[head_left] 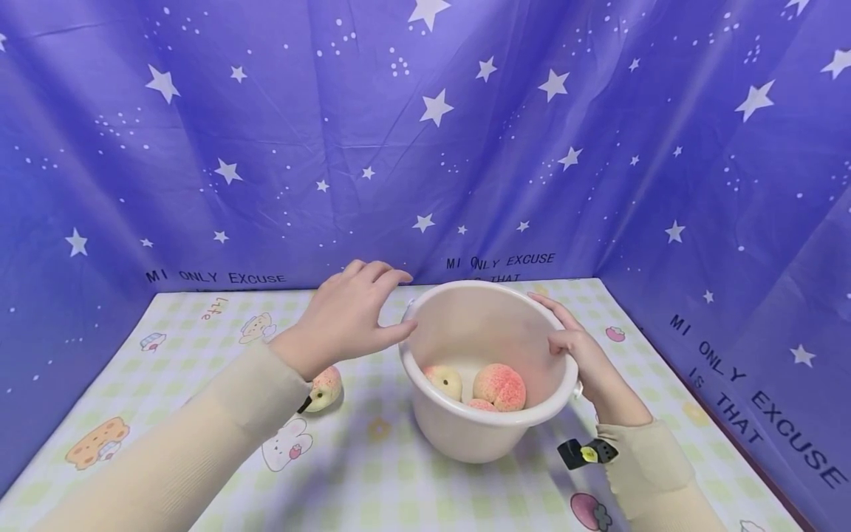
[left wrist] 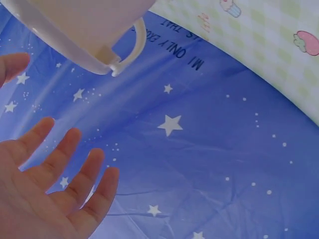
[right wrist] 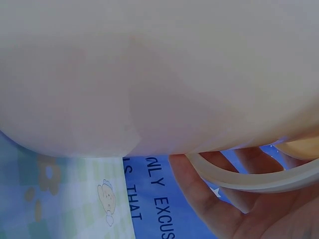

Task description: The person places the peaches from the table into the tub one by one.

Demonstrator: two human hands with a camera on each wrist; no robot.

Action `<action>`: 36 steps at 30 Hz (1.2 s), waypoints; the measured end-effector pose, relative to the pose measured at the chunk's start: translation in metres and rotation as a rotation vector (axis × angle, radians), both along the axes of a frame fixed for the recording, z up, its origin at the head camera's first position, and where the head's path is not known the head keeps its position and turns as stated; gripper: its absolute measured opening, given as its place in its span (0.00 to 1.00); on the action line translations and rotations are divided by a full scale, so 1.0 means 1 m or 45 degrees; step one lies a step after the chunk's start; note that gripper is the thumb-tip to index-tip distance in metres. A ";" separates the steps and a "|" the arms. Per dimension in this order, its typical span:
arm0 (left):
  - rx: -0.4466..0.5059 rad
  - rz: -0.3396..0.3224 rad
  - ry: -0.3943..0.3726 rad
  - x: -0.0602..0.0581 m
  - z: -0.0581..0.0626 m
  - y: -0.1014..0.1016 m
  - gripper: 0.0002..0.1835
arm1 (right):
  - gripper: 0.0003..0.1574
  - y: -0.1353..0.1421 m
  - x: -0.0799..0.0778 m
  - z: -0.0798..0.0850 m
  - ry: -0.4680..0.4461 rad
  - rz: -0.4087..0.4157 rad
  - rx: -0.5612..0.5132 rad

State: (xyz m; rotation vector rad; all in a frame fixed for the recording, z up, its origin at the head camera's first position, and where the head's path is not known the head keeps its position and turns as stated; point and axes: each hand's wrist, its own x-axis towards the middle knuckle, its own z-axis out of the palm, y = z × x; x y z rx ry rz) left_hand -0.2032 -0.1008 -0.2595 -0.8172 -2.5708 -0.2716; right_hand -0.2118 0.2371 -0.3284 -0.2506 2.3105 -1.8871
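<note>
A white bucket (head_left: 465,436) tilts toward me over the table, its wide mouth facing up and forward. Three red-and-yellow peaches, one of them a large pink peach (head_left: 500,386), lie at its bottom. My right hand (head_left: 588,362) grips the right rim, thumb inside and fingers along the outer wall; in the right wrist view the bucket's white handle (right wrist: 249,182) crosses these fingers. Beside the left rim is my left hand (head_left: 352,310), fingers spread and holding nothing. The left wrist view shows its fingers (left wrist: 97,179) apart from the bucket.
Another peach (head_left: 326,389) sits on the table left of the bucket, partly hidden by my left sleeve (head_left: 219,421). A green-checked cloth (head_left: 359,488) with cartoon prints covers the table. Blue star-printed curtains (head_left: 372,111) stand close along the back and both sides.
</note>
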 end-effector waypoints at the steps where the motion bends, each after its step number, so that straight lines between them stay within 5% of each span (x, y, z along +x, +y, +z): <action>1: 0.005 0.004 0.006 0.000 -0.001 -0.002 0.30 | 0.58 0.000 0.000 0.000 0.000 0.002 -0.002; 36: -0.045 0.212 -0.032 -0.001 -0.035 -0.037 0.31 | 0.57 0.000 0.000 0.000 0.013 0.001 -0.006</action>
